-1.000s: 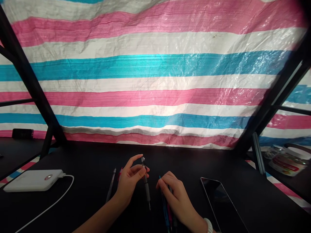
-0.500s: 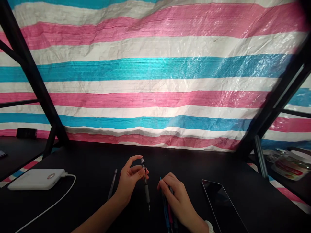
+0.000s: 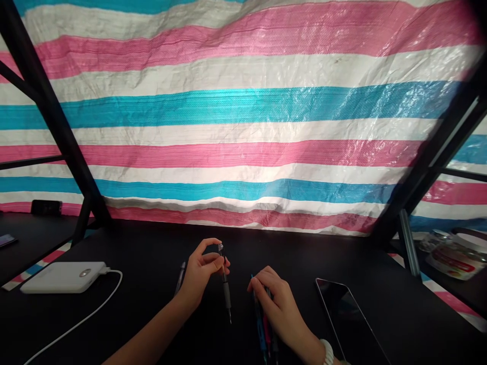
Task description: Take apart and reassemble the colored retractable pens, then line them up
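Basically the left hand (image 3: 200,271) pinches one pen (image 3: 227,289) upright near its top, tip hanging below the grip. The right hand (image 3: 273,304) curls shut around maybe three pens (image 3: 261,324), blue, pink and dark, fingers hiding most of them, ends cut off at the frame bottom. One more pen (image 3: 180,277) lies beside the left hand.
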Action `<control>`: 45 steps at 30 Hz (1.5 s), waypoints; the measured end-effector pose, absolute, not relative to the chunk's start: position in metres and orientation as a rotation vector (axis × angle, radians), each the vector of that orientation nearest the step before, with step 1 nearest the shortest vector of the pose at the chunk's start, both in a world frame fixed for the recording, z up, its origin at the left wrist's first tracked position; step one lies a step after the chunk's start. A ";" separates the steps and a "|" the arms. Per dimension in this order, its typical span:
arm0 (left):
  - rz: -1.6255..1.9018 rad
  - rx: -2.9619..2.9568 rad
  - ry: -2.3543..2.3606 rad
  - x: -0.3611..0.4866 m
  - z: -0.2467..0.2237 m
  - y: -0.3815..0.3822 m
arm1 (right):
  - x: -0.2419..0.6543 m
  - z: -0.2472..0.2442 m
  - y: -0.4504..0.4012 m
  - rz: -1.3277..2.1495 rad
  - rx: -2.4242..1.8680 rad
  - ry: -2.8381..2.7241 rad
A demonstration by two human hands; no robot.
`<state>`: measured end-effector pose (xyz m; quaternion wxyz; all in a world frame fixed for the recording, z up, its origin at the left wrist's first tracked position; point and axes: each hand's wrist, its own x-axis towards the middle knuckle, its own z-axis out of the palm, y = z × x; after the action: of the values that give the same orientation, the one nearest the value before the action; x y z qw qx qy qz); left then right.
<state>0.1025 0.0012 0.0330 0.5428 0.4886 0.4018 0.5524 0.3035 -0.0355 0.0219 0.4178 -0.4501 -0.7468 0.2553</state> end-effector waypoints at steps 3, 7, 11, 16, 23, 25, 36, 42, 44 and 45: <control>1.223 1.196 0.921 0.095 0.040 0.007 | 0.304 0.021 -0.035 0.637 -1.130 -1.871; 1.104 1.315 0.956 0.078 0.049 0.015 | 0.304 0.022 -0.034 0.644 -1.137 -1.870; 0.954 1.427 0.929 0.059 0.051 0.025 | 0.304 0.022 -0.034 0.650 -1.145 -1.870; 0.798 1.736 1.185 0.044 0.045 0.040 | 0.306 0.024 -0.033 0.639 -1.162 -1.867; 0.948 1.953 1.554 0.042 0.032 0.047 | 0.309 0.026 -0.031 0.609 -1.176 -1.842; 0.988 2.023 1.610 0.048 0.031 0.043 | 0.310 0.026 -0.030 0.600 -1.174 -1.817; 0.594 2.797 0.771 0.115 0.025 -0.013 | 0.318 0.022 -0.022 0.605 -1.208 -1.527; 0.551 2.892 0.671 0.124 0.011 -0.016 | 0.318 0.020 -0.021 0.644 -1.204 -1.484; 0.564 2.910 0.650 0.123 0.009 -0.014 | 0.318 0.020 -0.021 0.634 -1.212 -1.484; 0.573 2.919 0.640 0.121 0.009 -0.013 | 0.318 0.020 -0.021 0.629 -1.216 -1.486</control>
<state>0.1213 -0.0134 0.0089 0.0495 0.9581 0.2101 0.1881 0.3181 -0.0208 0.0196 0.5317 -0.5096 -0.6230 0.2636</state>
